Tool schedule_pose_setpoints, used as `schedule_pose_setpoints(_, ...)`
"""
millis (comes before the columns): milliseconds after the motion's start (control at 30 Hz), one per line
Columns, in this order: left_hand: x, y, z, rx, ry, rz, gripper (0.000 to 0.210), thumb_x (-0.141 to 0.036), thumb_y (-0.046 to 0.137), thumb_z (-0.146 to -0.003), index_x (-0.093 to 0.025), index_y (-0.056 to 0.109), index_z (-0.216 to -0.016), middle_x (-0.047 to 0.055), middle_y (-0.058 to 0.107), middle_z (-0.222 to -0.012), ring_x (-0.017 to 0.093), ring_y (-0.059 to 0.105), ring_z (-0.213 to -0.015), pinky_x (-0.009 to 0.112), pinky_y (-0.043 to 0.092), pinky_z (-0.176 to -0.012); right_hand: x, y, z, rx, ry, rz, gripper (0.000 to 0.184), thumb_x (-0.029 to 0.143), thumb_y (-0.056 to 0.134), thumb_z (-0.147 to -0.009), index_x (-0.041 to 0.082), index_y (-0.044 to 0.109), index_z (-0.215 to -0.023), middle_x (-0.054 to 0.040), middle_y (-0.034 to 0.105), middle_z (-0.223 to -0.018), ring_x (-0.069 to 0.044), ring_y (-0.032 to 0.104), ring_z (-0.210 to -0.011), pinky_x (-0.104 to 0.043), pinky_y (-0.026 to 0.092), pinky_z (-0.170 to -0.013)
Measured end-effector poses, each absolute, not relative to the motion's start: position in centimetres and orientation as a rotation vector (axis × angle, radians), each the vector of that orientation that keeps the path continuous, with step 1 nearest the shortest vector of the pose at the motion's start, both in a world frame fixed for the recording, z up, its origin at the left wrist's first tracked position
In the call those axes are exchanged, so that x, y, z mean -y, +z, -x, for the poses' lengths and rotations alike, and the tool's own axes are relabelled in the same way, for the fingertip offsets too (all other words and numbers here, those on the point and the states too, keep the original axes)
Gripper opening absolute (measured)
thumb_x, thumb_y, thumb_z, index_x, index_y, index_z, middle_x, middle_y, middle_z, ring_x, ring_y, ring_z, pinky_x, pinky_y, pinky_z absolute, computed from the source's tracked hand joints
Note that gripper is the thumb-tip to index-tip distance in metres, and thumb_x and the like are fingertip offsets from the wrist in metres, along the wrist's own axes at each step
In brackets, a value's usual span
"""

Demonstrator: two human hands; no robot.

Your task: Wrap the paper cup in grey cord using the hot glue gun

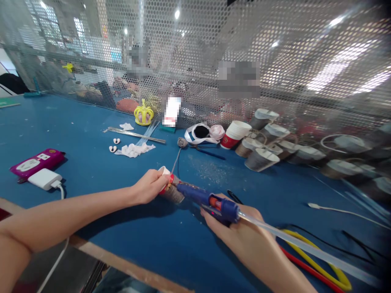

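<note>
My left hand (152,185) grips a paper cup (176,195) by its white rim. The cup lies tilted, red near the rim and wrapped in grey cord toward its base. From it a strand of cord runs up to a small grey ball of yarn (182,142). In my right hand (235,228) is a blue hot glue gun (198,195), its nozzle at the cup's side. A long clear glue stick (275,230) sticks out of its back end.
Several cord-wrapped cups (262,159) crowd the right, beside a stack of paper cups (235,134). A perforated metal screen (195,53) closes off the back. At left lie a purple pouch (38,165) and a white charger (45,179). Yellow and red cables (317,254) lie at lower right.
</note>
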State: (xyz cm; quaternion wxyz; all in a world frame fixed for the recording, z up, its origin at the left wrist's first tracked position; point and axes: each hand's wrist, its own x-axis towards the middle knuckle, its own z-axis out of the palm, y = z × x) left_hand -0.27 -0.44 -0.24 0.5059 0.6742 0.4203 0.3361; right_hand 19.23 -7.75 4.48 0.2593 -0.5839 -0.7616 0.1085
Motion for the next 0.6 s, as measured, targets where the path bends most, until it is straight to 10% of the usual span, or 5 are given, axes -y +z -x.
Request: schedule_pose_setpoints(600, 0.56, 0.11, 0.22, -0.994, 0.828, -1.610, 0.034, -0.031, 0.036, -0.075, -0.009, 0.057, -0.059, 0.000, 0.052, -0.054, 0.011, 0.042, -0.054, 0.022, 0.039, -0.053, 8.54, 5.28, -18.48, 2.184, 0.291, 1.533, 0.016, 0.025, 0.047, -0.076, 0.022, 0.050, -0.060, 0.0051, 0.052, -0.050, -0.010, 0.045, -0.043, -0.019, 0.036, -0.042)
